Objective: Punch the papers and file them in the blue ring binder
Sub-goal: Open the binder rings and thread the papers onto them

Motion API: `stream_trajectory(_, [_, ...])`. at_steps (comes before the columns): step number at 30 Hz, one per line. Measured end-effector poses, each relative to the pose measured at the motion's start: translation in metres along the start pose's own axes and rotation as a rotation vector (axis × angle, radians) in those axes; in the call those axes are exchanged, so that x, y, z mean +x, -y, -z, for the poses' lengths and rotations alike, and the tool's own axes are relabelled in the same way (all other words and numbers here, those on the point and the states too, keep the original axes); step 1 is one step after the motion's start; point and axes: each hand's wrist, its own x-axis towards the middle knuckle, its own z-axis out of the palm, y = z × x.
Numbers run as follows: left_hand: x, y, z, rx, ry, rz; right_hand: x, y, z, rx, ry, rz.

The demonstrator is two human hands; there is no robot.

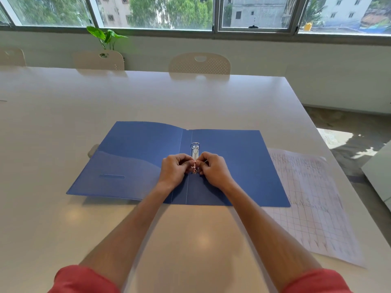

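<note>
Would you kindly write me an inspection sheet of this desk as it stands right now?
Surface: white table, glossy, with light reflections.
Job's things: blue binder lies open and flat; far ring looks closed; papers lie to its right, partly under its cover; no punch identified.
Clutter: small pale object peeks from under the binder's left edge, unidentifiable.
Grippers: left hand and right hand pinch the near ring.
Cables: nothing seen.
Surroundings: chairs, plant, windows.
</note>
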Motion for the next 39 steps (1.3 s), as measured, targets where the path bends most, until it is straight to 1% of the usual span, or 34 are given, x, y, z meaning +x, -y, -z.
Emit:
stream_trajectory(5, [0.001, 0.004, -0.001, 0.047, -0.032, -0.028, -0.002, 0.001, -0.003, -0.040, -0.021, 0.016])
stream_trajectory(15, [0.000, 0.005, 0.001, 0.047, -0.027, -0.023, -0.001, -0.003, -0.005, -0.016, -0.050, 0.010])
stream_trajectory(18, [-0.002, 0.006, 0.001, 0.060, -0.059, -0.017, -0.001, -0.006, -0.004, 0.009, -0.065, 0.010])
stream_trajectory(21, [-0.006, 0.005, 0.000, 0.087, -0.083, -0.049, -0.001, -0.008, -0.005, 0.011, -0.075, 0.008])
stream_trajectory(28, [-0.006, 0.005, 0.004, 0.062, -0.061, -0.021, -0.002, -0.010, -0.005, 0.008, -0.087, 0.039])
stream_trajectory(36, [-0.011, 0.006, 0.001, 0.126, -0.175, -0.139, -0.005, -0.005, 0.002, 0.058, -0.042, 0.034])
stream_trajectory(39, [-0.011, 0.006, -0.001, 0.164, -0.224, -0.204, -0.004, -0.002, 0.014, 0.086, -0.060, 0.030])
